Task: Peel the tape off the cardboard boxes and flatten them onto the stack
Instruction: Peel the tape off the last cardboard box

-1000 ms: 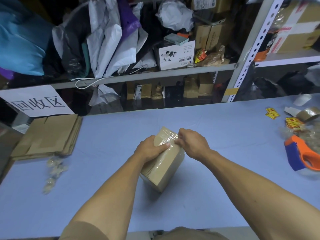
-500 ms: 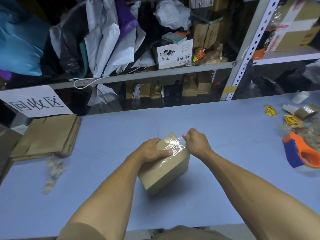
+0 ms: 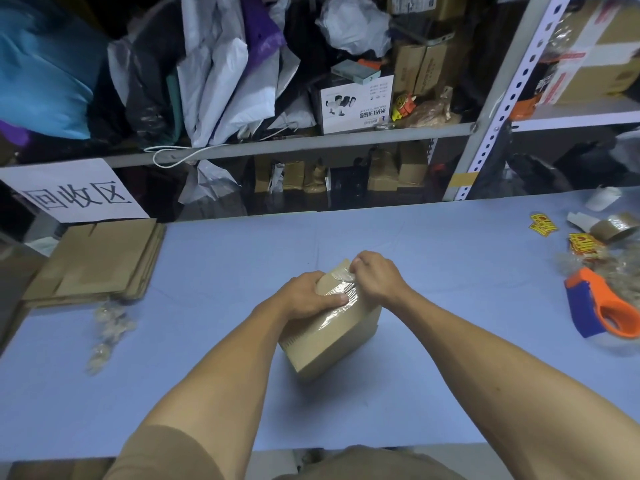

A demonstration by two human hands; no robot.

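A small brown cardboard box stands on the blue table in the middle of the view. Clear tape runs over its top. My left hand grips the box's top left edge, thumb pressed on the taped top. My right hand pinches the tape's far end, which is lifted off the box's far corner. A stack of flattened cardboard lies at the table's far left.
Balls of crumpled tape lie near the flat stack. An orange and blue tape dispenser, a tape roll and yellow stickers sit at the right. Crowded shelves rise behind the table.
The box has turned and shifted slightly right. My right hand has lifted the tape's end off the far corner, and a loose flap of tape now shows.
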